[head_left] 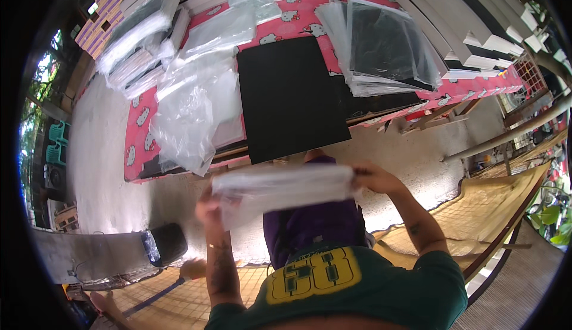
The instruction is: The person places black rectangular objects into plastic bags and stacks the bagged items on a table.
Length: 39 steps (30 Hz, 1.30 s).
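Observation:
A transparent plastic bag point(280, 187), smeared by motion, stretches between my two hands in front of my lap. My left hand point(210, 208) is closed on its left end, and my right hand point(376, 178) grips the right end. Just beyond the bag, a flat black sheet point(292, 94) lies on the table and overhangs its near edge. Left of that sheet is a loose heap of transparent plastic bags point(193, 109). To the right, a black sheet inside a plastic bag point(387, 41) tops a stack of similar ones.
The table has a pink patterned cover point(136, 142). White and black stacks point(456, 23) line its far right; bagged stacks point(140, 38) stand at far left beside purple-and-orange boxes point(102, 17). A wooden pole point(506, 136) crosses at right. A dark-seated bench point(167, 243) stands lower left.

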Tool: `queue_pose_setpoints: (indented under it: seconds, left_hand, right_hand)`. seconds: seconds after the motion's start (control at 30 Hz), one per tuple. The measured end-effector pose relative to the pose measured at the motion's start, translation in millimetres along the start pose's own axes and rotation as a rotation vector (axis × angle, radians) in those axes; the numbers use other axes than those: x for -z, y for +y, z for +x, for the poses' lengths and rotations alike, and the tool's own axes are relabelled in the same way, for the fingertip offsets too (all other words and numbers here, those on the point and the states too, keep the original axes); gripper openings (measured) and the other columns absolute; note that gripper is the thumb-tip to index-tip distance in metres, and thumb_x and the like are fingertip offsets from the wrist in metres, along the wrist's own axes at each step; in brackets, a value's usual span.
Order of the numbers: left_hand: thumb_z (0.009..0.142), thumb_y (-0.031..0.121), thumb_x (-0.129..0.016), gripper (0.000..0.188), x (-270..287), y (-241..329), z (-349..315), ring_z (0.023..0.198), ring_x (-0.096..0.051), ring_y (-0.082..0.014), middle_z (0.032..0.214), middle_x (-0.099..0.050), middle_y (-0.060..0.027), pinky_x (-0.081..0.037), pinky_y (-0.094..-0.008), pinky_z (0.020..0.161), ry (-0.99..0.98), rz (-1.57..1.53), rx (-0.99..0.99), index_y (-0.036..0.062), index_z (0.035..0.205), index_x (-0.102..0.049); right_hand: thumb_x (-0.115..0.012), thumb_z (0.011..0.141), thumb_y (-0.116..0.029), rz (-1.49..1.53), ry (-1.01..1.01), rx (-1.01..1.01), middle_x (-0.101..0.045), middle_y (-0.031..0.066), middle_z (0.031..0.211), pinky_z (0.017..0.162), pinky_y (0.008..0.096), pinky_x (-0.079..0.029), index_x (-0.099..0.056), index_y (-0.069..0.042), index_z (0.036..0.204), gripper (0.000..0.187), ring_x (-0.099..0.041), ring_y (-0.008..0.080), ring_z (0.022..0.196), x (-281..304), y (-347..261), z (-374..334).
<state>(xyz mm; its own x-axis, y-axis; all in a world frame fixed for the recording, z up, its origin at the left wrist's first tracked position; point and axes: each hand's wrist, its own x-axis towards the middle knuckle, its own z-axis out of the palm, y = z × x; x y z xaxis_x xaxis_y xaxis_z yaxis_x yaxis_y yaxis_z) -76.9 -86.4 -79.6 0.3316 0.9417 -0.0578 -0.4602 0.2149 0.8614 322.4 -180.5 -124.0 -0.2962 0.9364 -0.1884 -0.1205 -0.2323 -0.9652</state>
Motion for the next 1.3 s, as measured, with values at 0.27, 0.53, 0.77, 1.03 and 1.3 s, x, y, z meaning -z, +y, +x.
queue_pose_setpoints:
  seconds: [0.27,0.53,0.77,1.03,1.3]
  left_hand:
    - [0.090,0.008,-0.047,0.044,-42,-90,43,0.067,-0.046,-0.0057,0.080,-0.059,-0.0041,-0.039,-0.0206,0.061,0.455,0.646,-0.295,-0.0003,0.133,-0.047]
    - [0.084,0.001,-0.056,0.027,-41,-68,11,0.078,-0.060,-0.0095,0.083,-0.063,-0.0053,-0.045,-0.0226,0.069,0.314,0.426,-0.197,-0.0023,0.110,-0.063]
    - [0.086,0.014,-0.059,0.039,-53,38,3,0.111,-0.055,-0.0282,0.114,-0.057,-0.0141,-0.044,-0.0412,0.096,-0.175,-0.361,-0.262,0.0021,0.122,-0.049]
    - [0.094,0.010,-0.050,0.029,-102,94,113,0.116,-0.055,-0.0263,0.123,-0.058,-0.0136,-0.046,-0.0420,0.098,-0.103,-0.501,-0.267,-0.0003,0.122,-0.051]
    - [0.094,0.013,-0.053,0.015,-10,-25,144,0.089,-0.062,-0.0198,0.097,-0.064,-0.0064,-0.050,-0.0317,0.083,-0.075,-0.601,-0.038,0.0030,0.104,-0.058]
  right_hand:
    - [-0.047,0.095,-0.008,-0.219,0.848,0.227,-0.058,0.0092,0.091,0.054,0.0248,-0.051,-0.054,-0.002,0.121,0.028,-0.059,0.0121,0.074,-26,19,53]
    - [-0.051,0.092,-0.006,-0.040,0.847,0.247,-0.060,0.0092,0.093,0.069,0.0294,-0.054,-0.054,-0.004,0.122,0.031,-0.060,0.0139,0.085,-39,-5,25]
    - [-0.055,0.086,-0.004,0.354,0.030,0.763,-0.060,0.0160,0.110,0.089,0.0358,-0.049,-0.044,-0.001,0.128,0.043,-0.063,0.0247,0.097,-41,-160,-31]
    - [-0.052,0.095,-0.015,0.672,0.115,0.628,-0.065,0.0071,0.111,0.091,0.0384,-0.049,-0.055,-0.005,0.120,0.027,-0.061,0.0191,0.105,7,-196,79]
    - [-0.056,0.094,-0.018,0.777,0.280,0.267,-0.063,0.0044,0.088,0.086,0.0391,-0.050,-0.059,-0.007,0.104,0.015,-0.061,0.0186,0.087,55,-48,132]
